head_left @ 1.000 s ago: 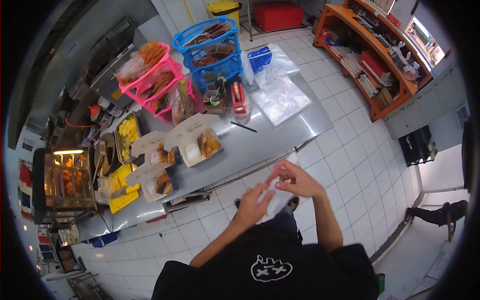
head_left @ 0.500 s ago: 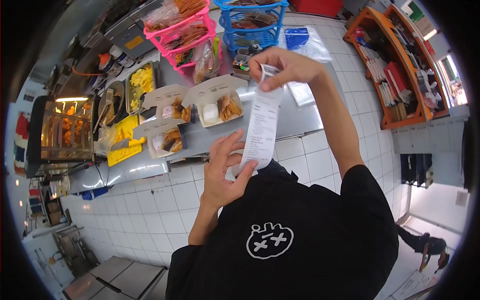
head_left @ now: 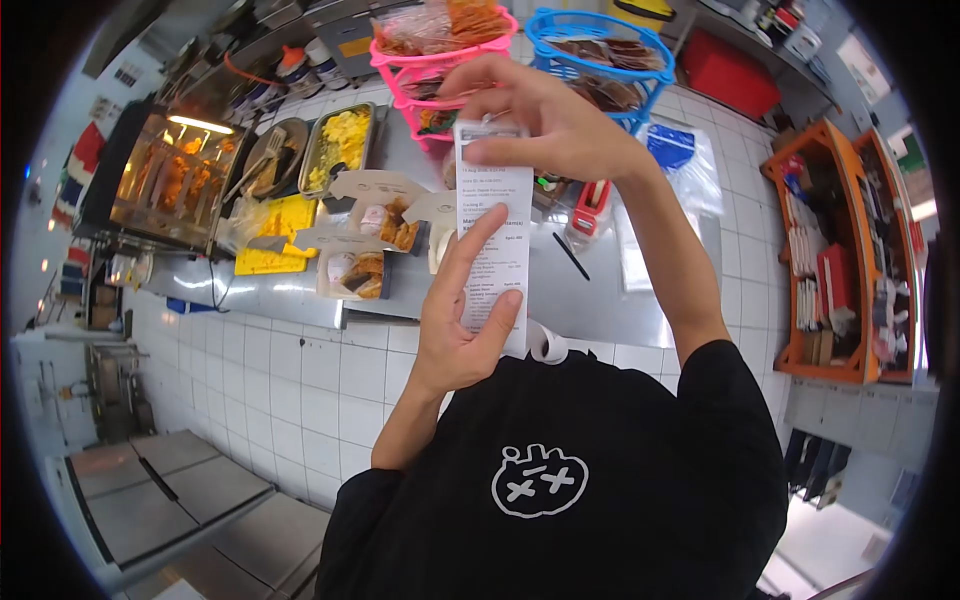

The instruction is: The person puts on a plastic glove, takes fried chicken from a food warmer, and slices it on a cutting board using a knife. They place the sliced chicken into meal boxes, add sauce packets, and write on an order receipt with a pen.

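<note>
A long white printed receipt (head_left: pixel 495 270) hangs upright in front of me, its lower end curling into a loop near my shirt. My left hand (head_left: pixel 465 325) grips the receipt partway down, with the index finger and thumb lying across its printed face. Up at the top end, my right hand (head_left: pixel 560 130) has its thumb over the paper and the fingers loosely bent behind and above it. Behind the receipt, open cardboard boxes of food, such as one box (head_left: pixel 355 275) with fried pieces and a white wrapped item, stand on the steel counter (head_left: pixel 600 315).
A yellow board (head_left: pixel 275 235) bears a knife. Beside it stand a tray of yellow food (head_left: pixel 340 150) and a lit display case (head_left: pixel 180 180). Pink basket (head_left: pixel 445 60) and blue basket (head_left: pixel 600 60) stand at the back. A black pen (head_left: pixel 571 257) lies on the counter; an orange shelf (head_left: pixel 830 250) is right.
The receipt has moved left and straightened to face me. My left index finger now lies across it, and my right hand's fingers have spread. The view has turned, showing the pen.
</note>
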`<state>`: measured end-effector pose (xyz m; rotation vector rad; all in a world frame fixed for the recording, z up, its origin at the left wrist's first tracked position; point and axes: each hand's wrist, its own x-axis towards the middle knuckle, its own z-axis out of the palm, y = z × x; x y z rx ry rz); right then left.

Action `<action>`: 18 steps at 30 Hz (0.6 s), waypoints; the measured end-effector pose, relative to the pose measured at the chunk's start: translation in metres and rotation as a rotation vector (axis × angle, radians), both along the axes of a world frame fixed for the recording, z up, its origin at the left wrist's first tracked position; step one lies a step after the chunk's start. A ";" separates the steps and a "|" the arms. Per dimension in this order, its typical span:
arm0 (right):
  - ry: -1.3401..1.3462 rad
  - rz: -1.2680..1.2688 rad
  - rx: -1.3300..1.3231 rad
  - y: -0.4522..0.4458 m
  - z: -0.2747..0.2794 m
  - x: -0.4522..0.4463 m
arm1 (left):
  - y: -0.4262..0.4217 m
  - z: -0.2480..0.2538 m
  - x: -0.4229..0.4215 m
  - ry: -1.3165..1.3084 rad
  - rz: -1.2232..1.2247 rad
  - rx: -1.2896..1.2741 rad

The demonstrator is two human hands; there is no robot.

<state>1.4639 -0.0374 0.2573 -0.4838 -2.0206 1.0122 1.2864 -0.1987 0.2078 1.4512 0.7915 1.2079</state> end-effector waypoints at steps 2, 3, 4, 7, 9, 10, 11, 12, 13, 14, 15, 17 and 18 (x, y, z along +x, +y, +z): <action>0.047 -0.077 -0.388 -0.007 -0.003 0.017 | 0.005 0.000 0.000 -0.006 0.050 -0.011; -0.043 -0.069 -0.427 0.007 -0.019 0.034 | 0.008 0.001 -0.001 -0.010 0.075 -0.019; -0.137 -0.053 -0.460 0.024 -0.044 0.053 | 0.010 0.003 -0.003 -0.016 0.101 -0.029; -0.718 -0.172 -0.427 0.067 -0.124 0.116 | 0.007 0.015 -0.006 -0.106 0.176 -0.095; -1.064 -0.321 -0.285 0.106 -0.184 0.150 | 0.011 0.018 -0.009 -0.162 0.224 -0.102; -1.022 -0.414 -0.163 0.133 -0.236 0.172 | 0.014 0.017 -0.011 -0.175 0.247 -0.085; -0.971 -0.510 -0.050 0.157 -0.290 0.191 | 0.014 0.016 -0.012 -0.186 0.263 -0.071; -0.973 -0.516 -0.037 0.171 -0.315 0.199 | 0.013 0.015 -0.011 -0.177 0.290 -0.056; -0.975 -0.528 -0.023 0.187 -0.332 0.204 | 0.015 0.014 -0.011 -0.169 0.313 -0.038; -0.977 -0.543 -0.009 0.201 -0.343 0.207 | 0.017 0.014 -0.012 -0.162 0.332 -0.019; -0.980 -0.560 0.005 0.210 -0.345 0.204 | 0.018 0.014 -0.013 -0.151 0.343 0.008; -1.075 -0.513 -0.178 0.231 -0.337 0.200 | 0.020 0.016 -0.009 -0.174 0.422 0.019; -1.123 -0.485 -0.271 0.244 -0.343 0.203 | 0.020 0.017 -0.008 -0.186 0.463 0.023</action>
